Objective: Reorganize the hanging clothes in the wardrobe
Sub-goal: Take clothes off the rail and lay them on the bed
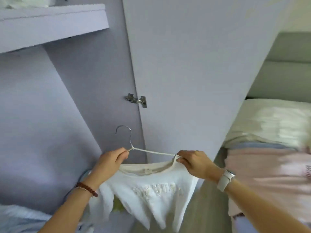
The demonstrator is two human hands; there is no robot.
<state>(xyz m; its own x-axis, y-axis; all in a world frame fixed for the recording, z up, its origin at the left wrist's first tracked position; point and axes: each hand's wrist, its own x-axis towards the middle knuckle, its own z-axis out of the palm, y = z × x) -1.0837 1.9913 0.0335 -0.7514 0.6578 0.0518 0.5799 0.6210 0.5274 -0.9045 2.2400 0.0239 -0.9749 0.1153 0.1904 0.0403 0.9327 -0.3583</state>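
Here your left fingers (123,154) are curled and pinch the hanger (151,152) right at the base of its hook, where the wire neck meets the white arm. Your right fingers (182,159) are curled too, gripping the hanger's other end together with the shirt's neckline at that spot. So your left hand (111,161) and your right hand (196,163) each grasp one end, and the visible white arm stretches between them.

The hanger's long axis runs left to right across the view, sloping slightly down toward your right hand. Its metal hook rises from your left hand, and the open end of the curl faces left. It hangs on nothing; it stands free in front of the wardrobe's side panel.

The shirt (151,189) is white, with pale raised lettering across the chest that is too faint to read. Its collar sags in a curve between your hands, with a small label inside, and the body drapes down in folds.

You wear a beaded bracelet (86,189) on the left wrist and a watch (225,179) with a pale strap on the right.

Behind, the wardrobe door (193,73) stands open on a metal hinge (136,100), and a shelf (50,26) sits upper left. On the right lies a bed (272,121) with pink fabric (269,174) spread on it.
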